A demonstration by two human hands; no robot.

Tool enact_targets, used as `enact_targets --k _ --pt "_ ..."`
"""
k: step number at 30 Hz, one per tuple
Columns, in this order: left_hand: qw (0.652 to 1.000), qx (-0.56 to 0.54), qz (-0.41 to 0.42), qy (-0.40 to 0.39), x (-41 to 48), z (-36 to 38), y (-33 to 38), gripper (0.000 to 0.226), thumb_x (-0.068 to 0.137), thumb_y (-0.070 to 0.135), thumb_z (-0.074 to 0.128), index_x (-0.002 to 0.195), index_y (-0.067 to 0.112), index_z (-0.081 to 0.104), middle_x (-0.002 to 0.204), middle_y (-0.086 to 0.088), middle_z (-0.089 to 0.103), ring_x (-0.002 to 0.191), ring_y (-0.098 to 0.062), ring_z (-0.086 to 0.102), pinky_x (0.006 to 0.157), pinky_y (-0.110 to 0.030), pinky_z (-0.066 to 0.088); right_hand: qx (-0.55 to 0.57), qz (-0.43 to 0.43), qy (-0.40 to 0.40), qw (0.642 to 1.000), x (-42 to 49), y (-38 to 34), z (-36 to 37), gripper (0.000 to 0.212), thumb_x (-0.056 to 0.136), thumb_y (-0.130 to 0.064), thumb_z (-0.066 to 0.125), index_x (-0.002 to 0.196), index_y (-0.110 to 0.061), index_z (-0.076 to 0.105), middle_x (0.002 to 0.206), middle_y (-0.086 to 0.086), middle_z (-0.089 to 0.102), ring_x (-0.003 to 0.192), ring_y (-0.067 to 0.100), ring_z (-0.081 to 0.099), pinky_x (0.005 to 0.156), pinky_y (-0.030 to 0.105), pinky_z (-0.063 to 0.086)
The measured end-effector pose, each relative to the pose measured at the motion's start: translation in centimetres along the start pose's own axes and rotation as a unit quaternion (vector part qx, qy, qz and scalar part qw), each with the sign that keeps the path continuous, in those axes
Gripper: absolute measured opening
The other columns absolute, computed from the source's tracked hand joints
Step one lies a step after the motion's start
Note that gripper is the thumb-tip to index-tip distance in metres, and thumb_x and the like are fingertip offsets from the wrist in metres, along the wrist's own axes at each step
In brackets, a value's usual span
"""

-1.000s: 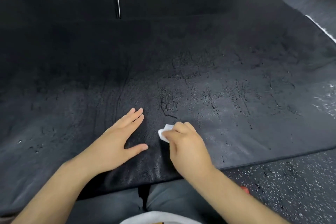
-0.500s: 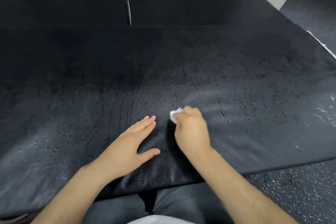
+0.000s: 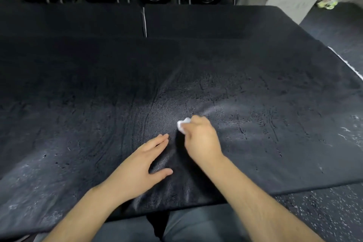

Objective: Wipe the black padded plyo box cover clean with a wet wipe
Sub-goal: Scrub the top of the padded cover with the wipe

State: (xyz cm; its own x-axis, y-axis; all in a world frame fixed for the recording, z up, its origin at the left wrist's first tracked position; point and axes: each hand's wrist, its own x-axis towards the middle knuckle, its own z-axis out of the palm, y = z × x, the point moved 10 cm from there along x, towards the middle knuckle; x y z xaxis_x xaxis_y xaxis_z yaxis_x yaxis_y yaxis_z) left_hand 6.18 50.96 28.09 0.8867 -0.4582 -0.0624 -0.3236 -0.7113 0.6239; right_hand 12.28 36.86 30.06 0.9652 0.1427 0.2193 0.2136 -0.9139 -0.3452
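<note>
Cover: right hand pinches wipe; left hand flat, steadying (overlap strokes, press evenly).

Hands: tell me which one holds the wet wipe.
The right hand: it grips the white wet wipe against the black cover, while the left hand rests flat on it, fingers straight, holding nothing.

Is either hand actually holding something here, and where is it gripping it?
The right hand holds a bunched white wet wipe under its curled fingers; one end pokes out. The left hand holds nothing, resting flat on the black cover.
</note>
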Motion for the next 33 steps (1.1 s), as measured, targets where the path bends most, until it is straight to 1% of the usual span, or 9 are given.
enact_targets --k 3,8,12,15,17,22,26,30,33 --pt "1.000 0.001 -0.005 -0.004 -0.1 0.0 0.1 0.080 0.089 0.049 0.067 0.154 0.032 0.024 0.149 0.042 0.005 0.138 0.025 -0.003 0.112 -0.001 0.001 -0.026 0.074 0.007 0.997 0.4 1.4 -1.1 0.029 0.065 0.011 0.057 0.066 -0.017 0.052 0.073 -0.007 0.034 0.072 0.025 0.044 0.050 0.030 0.033" --pt "1.000 0.011 -0.005 -0.001 -0.1 0.1 0.2 0.078 0.089 0.051 0.065 0.155 0.032 0.027 0.150 0.041 0.008 0.139 0.024 -0.003 0.111 -0.001 0.000 -0.093 -0.014 -0.055 0.994 -4.1 -1.7 0.1 0.037 0.055 -0.016 0.079 0.092 -0.013 0.076 0.091 -0.002 0.063 0.081 0.022 0.062 0.062 0.027 0.054" --pt "1.000 0.015 -0.003 -0.002 0.0 0.0 0.2 0.078 0.088 0.053 0.064 0.154 0.033 0.026 0.152 0.040 0.012 0.141 0.022 -0.002 0.111 -0.001 0.000 -0.070 0.060 -0.093 0.991 -5.2 -0.1 0.5 0.060 0.095 -0.037 0.031 0.124 0.000 0.067 0.127 0.012 0.065 0.121 0.030 0.060 0.102 0.042 0.051" --pt "1.000 0.012 -0.005 0.001 0.2 0.0 0.3 0.079 0.087 0.055 0.064 0.153 0.034 0.027 0.151 0.041 0.013 0.141 0.022 0.000 0.112 -0.001 0.000 -0.081 0.092 -0.171 0.978 -3.6 1.2 1.4 0.094 0.093 -0.058 -0.009 0.153 -0.001 0.034 0.163 0.015 0.027 0.153 0.028 0.020 0.124 0.046 0.018" --pt "1.000 0.012 -0.009 0.001 0.1 0.0 0.1 0.078 0.088 0.054 0.064 0.153 0.034 0.028 0.151 0.042 0.014 0.141 0.022 0.000 0.112 -0.002 0.001 -0.073 0.086 -0.212 0.971 -2.9 1.8 2.0 0.099 0.083 -0.061 -0.020 0.160 -0.007 0.010 0.168 0.010 -0.001 0.155 0.025 -0.006 0.125 0.042 -0.004" --pt "1.000 0.001 -0.018 -0.002 0.1 0.0 0.0 0.076 0.087 0.049 0.069 0.149 0.040 0.027 0.142 0.058 0.004 0.139 0.024 0.003 0.110 0.001 0.003 -0.066 0.014 -0.192 0.979 -6.2 -1.2 3.3 0.079 0.104 -0.056 0.002 0.150 -0.007 0.043 0.159 0.011 0.037 0.149 0.029 0.029 0.116 0.044 0.017" --pt "1.000 0.008 -0.010 0.001 0.3 0.0 0.1 0.076 0.088 0.054 0.064 0.152 0.036 0.029 0.149 0.044 0.015 0.140 0.023 0.001 0.111 0.000 0.002 -0.050 0.036 -0.195 0.979 -1.1 2.5 2.6 0.089 0.086 -0.063 -0.019 0.162 -0.021 0.002 0.169 -0.002 -0.008 0.154 0.017 -0.014 0.125 0.041 -0.007" --pt "1.000 0.001 -0.011 0.000 0.1 0.0 0.1 0.076 0.087 0.053 0.067 0.151 0.038 0.028 0.146 0.051 0.012 0.140 0.023 0.003 0.111 0.000 0.004 -0.022 -0.017 -0.199 0.980 -1.9 -1.7 2.8 0.093 0.089 -0.065 -0.024 0.161 -0.014 0.004 0.169 0.006 -0.007 0.153 0.022 -0.018 0.124 0.041 -0.010" --pt "1.000 -0.001 -0.011 0.003 0.2 0.0 0.2 0.076 0.087 0.053 0.066 0.152 0.037 0.028 0.146 0.051 0.012 0.140 0.022 0.003 0.112 -0.001 0.005 -0.016 -0.035 -0.212 0.976 -2.1 -1.9 3.0 0.068 0.101 -0.057 -0.002 0.161 -0.026 0.007 0.168 -0.008 -0.005 0.153 0.013 -0.014 0.123 0.039 -0.015"
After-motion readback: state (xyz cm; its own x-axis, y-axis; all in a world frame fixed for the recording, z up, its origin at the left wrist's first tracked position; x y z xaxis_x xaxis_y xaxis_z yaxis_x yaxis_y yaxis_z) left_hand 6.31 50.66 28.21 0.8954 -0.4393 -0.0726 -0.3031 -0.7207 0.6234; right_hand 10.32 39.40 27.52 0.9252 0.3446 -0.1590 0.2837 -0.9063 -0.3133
